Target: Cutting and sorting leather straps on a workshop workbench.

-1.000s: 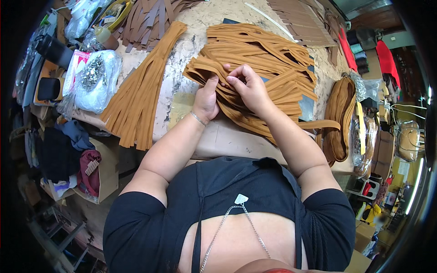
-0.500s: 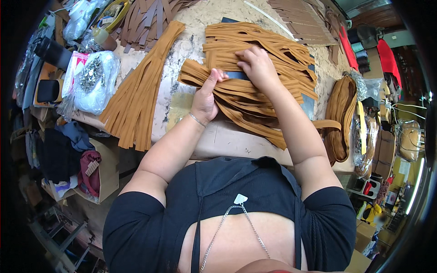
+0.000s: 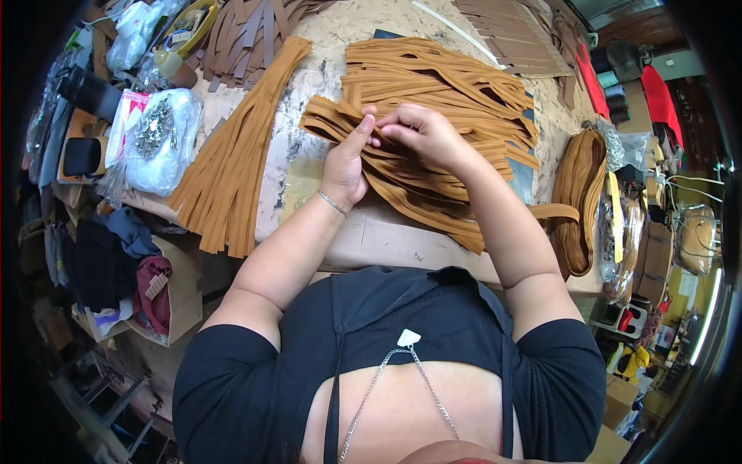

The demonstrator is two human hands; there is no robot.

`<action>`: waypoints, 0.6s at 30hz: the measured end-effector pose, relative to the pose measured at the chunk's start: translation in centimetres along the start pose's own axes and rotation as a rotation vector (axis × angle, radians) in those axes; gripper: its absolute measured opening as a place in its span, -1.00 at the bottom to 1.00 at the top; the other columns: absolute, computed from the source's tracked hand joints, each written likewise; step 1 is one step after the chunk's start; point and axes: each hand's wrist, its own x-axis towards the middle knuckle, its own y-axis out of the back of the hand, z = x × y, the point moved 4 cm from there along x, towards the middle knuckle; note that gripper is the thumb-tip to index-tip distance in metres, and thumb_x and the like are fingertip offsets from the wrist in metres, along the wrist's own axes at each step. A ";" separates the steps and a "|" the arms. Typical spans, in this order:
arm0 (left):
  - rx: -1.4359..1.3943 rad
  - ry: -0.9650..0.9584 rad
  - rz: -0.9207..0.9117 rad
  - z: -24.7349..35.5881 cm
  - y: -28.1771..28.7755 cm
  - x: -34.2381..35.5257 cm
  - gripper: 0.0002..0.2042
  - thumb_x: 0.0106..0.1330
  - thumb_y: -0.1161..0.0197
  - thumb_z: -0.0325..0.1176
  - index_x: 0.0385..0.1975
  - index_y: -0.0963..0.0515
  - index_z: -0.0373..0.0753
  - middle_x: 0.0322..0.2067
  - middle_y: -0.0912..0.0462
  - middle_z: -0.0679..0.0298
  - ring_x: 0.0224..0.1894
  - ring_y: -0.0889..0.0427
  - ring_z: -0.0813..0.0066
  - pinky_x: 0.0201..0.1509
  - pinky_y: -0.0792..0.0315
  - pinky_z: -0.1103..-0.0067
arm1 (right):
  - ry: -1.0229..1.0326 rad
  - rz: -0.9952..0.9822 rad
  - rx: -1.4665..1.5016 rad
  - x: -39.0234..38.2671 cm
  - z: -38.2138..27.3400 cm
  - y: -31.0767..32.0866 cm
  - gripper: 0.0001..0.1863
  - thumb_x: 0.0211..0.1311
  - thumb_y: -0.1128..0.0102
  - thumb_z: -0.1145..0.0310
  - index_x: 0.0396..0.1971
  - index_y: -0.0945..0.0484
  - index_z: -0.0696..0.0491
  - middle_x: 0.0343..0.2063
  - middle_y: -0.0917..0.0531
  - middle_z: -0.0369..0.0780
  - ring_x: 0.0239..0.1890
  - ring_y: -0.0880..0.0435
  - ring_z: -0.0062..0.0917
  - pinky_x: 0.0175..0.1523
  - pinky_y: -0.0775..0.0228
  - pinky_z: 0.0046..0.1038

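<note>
My left hand [image 3: 349,164] is closed around a bundle of tan zipper strips [image 3: 322,120], thumb on top; the bundle's ends stick out to the left and its strips trail down to the right. Against it, my right hand [image 3: 429,139] pinches at the strips with bent fingers, close to the left thumb. Exactly which strip lies between its fingertips is hidden. Beyond both hands spreads a layered pile of the same tan strips [image 3: 440,81], lying over a dark sheet [image 3: 521,182] that shows at the edges.
Left of the pile lies a fanned tan bundle [image 3: 239,158]. Dark brown strips [image 3: 251,39] cover the far left, and more brown strips [image 3: 514,35] the far right. A coiled tan roll [image 3: 576,205] stands at the right edge. Plastic bags [image 3: 162,143] crowd the left side.
My right hand has come down and left from the pile to the bundle in my left hand. The dark gap that showed between the strips is now covered.
</note>
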 end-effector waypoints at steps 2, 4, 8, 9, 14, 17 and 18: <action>0.073 0.031 0.013 -0.2 0.2 -0.1 -0.86 0.35 -0.27 -0.26 -0.20 -0.56 -0.14 -0.46 -0.47 0.43 -0.35 -0.45 0.63 -0.08 -0.44 0.62 | -0.095 0.120 -0.059 0.2 2.3 0.7 -0.81 0.18 -0.28 0.28 -0.30 -0.66 0.08 -0.35 -0.62 -0.18 -0.22 -0.58 -0.32 -0.07 -0.42 -0.37; 0.053 0.029 -0.027 -0.1 0.7 -0.2 -0.83 0.35 -0.25 -0.22 -0.22 -0.55 -0.14 -0.45 -0.50 0.39 -0.32 -0.49 0.57 -0.06 -0.45 0.57 | 0.071 0.288 -0.523 0.4 2.4 1.5 -0.83 0.13 -0.28 0.29 -0.34 -0.64 0.05 -0.35 -0.61 -0.22 -0.19 -0.55 -0.30 -0.04 -0.41 -0.32; 0.006 0.087 -0.093 0.4 0.6 -1.4 -0.75 0.34 -0.24 -0.10 -0.24 -0.54 -0.17 -0.35 -0.61 0.27 -0.23 -0.59 0.44 -0.01 -0.47 0.50 | 0.123 0.187 -0.550 0.1 3.4 0.8 -0.85 0.10 -0.28 0.33 -0.34 -0.62 0.04 -0.35 -0.58 -0.21 -0.18 -0.51 -0.25 -0.05 -0.39 -0.27; 0.019 0.090 -0.102 0.5 0.6 -1.6 -0.75 0.35 -0.24 -0.11 -0.24 -0.54 -0.17 -0.35 -0.61 0.27 -0.23 -0.59 0.44 -0.01 -0.47 0.50 | 0.127 0.204 -0.586 0.0 3.6 0.7 -0.86 0.09 -0.28 0.34 -0.36 -0.61 0.04 -0.35 -0.58 -0.22 -0.19 -0.51 -0.26 -0.05 -0.39 -0.27; 0.105 0.061 -0.091 1.2 0.6 -3.3 -0.76 0.37 -0.22 -0.14 -0.20 -0.56 -0.18 -0.28 -0.63 0.27 -0.20 -0.60 0.44 0.01 -0.48 0.50 | 0.110 0.472 -0.419 -1.2 2.7 1.9 -0.87 0.13 -0.26 0.37 -0.35 -0.59 0.08 -0.34 -0.57 -0.18 -0.16 -0.52 -0.26 -0.03 -0.38 -0.30; 0.111 0.058 -0.067 1.2 0.1 -3.9 -0.76 0.37 -0.23 -0.17 -0.15 -0.58 -0.20 -0.13 -0.61 0.29 -0.06 -0.57 0.45 0.12 -0.44 0.46 | 0.049 0.466 -0.305 -2.0 2.8 2.1 -0.87 0.15 -0.24 0.36 -0.34 -0.58 0.08 -0.32 -0.58 -0.18 -0.13 -0.51 -0.25 0.01 -0.37 -0.30; 0.114 0.055 -0.080 1.2 0.0 -4.0 -0.76 0.37 -0.23 -0.18 -0.13 -0.58 -0.20 -0.08 -0.60 0.30 -0.01 -0.55 0.45 0.16 -0.42 0.45 | 0.018 0.458 -0.250 -2.3 2.9 2.2 -0.86 0.16 -0.23 0.36 -0.33 -0.57 0.08 -0.31 -0.59 -0.18 -0.11 -0.51 -0.25 0.03 -0.36 -0.31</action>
